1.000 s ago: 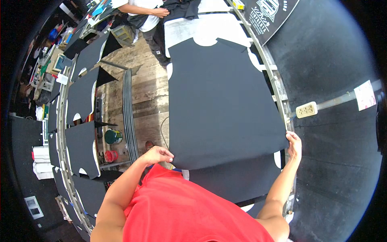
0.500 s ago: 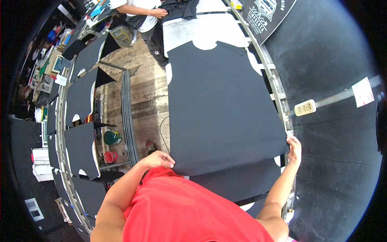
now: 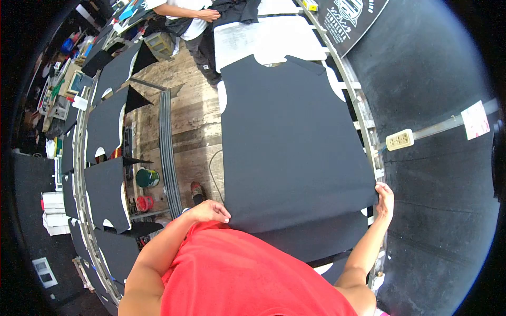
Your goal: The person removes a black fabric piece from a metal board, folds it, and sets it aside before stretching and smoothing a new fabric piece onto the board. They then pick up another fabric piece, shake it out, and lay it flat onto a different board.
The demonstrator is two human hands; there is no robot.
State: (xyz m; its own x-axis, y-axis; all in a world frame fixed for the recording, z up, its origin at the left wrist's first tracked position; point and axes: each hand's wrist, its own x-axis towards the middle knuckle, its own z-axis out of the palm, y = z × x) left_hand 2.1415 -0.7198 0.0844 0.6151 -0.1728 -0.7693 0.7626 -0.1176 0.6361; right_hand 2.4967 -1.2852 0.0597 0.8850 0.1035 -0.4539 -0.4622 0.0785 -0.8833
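Observation:
A black shirt panel [image 3: 295,137] lies spread over a white board [image 3: 269,37], its neck cutout toward the far end. My left hand [image 3: 212,211] pinches the panel's near left corner. On the opposite side my right hand [image 3: 385,199] has the near right corner between thumb and fingers. Between my hands the near edge hangs slightly slack, overlapping another black panel [image 3: 316,237] closer to my body. White board edges show through the armhole cutouts.
A metal rail [image 3: 363,110] runs along the right, beside a black wall with a power socket [image 3: 399,139]. At left, black panels [image 3: 105,195] lie on a row of boards. A green bucket [image 3: 147,178] stands below. Another person [image 3: 197,26] handles black cloth at the far end.
The panel has shifted slightly toward me and to the right, with both hands still at its corners. More of the white board's far part shows beyond the neck.

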